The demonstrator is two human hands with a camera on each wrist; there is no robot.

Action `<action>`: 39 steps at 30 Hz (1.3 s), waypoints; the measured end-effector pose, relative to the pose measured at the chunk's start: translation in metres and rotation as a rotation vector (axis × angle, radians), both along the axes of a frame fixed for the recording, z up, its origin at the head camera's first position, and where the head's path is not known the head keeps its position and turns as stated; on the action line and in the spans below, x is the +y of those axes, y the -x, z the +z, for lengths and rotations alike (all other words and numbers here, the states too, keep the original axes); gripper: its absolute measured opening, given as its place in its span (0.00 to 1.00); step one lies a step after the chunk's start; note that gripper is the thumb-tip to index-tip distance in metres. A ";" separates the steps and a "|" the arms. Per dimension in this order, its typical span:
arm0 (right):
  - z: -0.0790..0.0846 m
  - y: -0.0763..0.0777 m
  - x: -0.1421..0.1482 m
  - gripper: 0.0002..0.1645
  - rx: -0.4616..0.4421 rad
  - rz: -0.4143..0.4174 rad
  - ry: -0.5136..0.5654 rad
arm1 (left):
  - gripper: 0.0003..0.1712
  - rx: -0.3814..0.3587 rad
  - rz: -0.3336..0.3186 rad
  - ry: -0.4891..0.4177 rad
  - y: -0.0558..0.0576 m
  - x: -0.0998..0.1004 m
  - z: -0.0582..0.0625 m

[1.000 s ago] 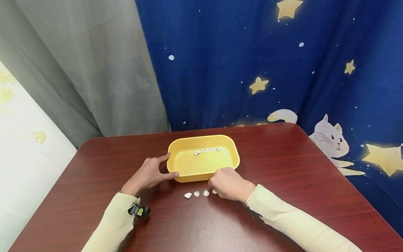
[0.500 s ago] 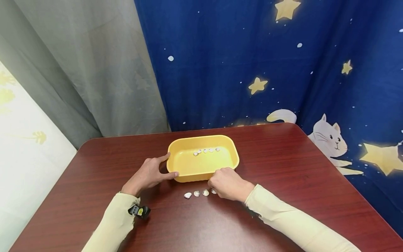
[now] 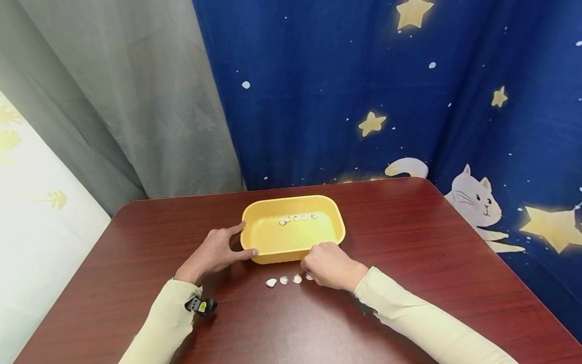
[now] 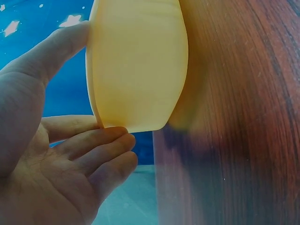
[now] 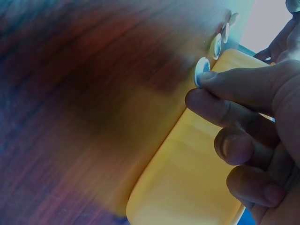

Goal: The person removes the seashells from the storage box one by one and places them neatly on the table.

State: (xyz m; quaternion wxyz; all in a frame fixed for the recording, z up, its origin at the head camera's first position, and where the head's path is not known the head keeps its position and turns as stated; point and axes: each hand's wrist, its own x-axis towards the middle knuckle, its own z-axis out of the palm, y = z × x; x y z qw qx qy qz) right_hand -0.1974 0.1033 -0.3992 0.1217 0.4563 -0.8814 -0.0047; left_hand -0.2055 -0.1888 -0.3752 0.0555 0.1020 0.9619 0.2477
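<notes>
Pinching a small shell between thumb and forefinger of the right grip, at the end of a row of shells on the bench, before a yellow basin; touching the basin's rim with the left grip spread wide.

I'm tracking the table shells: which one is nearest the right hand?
The rightmost table shell in the head view: the right hand partly covers it; the other three show whole.
</notes>
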 end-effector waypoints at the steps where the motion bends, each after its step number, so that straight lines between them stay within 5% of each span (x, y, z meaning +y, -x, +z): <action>1: 0.000 0.000 0.000 0.17 0.000 0.000 -0.002 | 0.57 0.001 0.000 0.000 0.000 0.000 0.000; 10: -0.001 -0.002 0.000 0.16 0.010 -0.005 -0.011 | 0.58 0.003 0.002 -0.005 0.001 -0.001 -0.001; 23: 0.020 0.001 0.002 0.17 -0.021 0.009 -0.005 | 0.58 0.012 0.000 -0.018 0.001 -0.002 -0.002; 39: 0.065 0.022 0.000 0.10 -0.078 0.080 -0.004 | 0.57 0.005 0.006 -0.010 -0.001 -0.001 -0.001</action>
